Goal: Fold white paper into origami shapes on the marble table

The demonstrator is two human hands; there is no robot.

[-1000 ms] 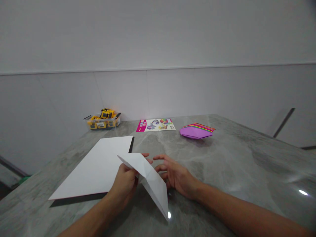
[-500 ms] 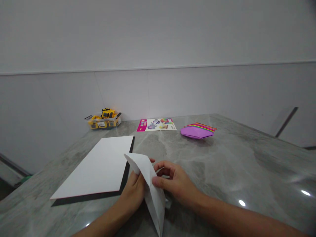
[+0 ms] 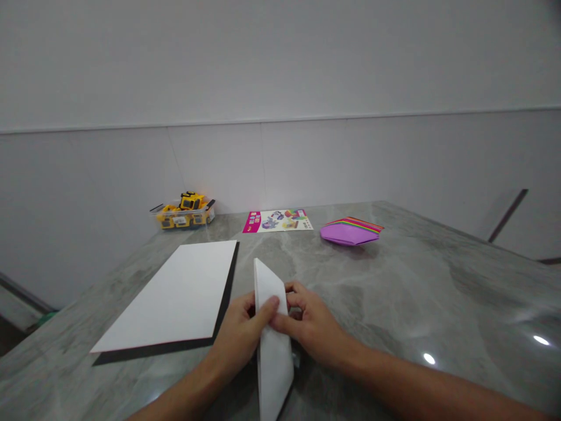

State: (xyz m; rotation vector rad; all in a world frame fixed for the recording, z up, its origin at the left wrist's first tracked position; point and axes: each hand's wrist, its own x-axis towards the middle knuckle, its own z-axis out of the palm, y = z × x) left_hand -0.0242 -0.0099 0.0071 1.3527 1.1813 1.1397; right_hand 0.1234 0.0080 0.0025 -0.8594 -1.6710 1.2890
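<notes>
A folded sheet of white paper (image 3: 274,362) stands nearly on edge between my hands, over the front of the table. My left hand (image 3: 243,327) grips it from the left, the thumb pressed on its near face and the other fingers hidden behind. From the right, my right hand (image 3: 313,321) pinches its right edge, thumb in front and fingers curled behind. Both thumbs lie close together on the paper. Its lower end runs down to the bottom of the view.
Left of my hands, a white sheet stack (image 3: 175,295) lies on a black board (image 3: 153,351). Farther back are a clear box of yellow toy vehicles (image 3: 184,216), a printed leaflet (image 3: 278,221) and a fan of coloured paper (image 3: 350,233). All rest on a grey marbled table (image 3: 416,286) against a wall.
The white paper's upper flap, which was spread out to the left, is now folded flat and upright. My left thumb has come round onto its near face, beside the right thumb.
</notes>
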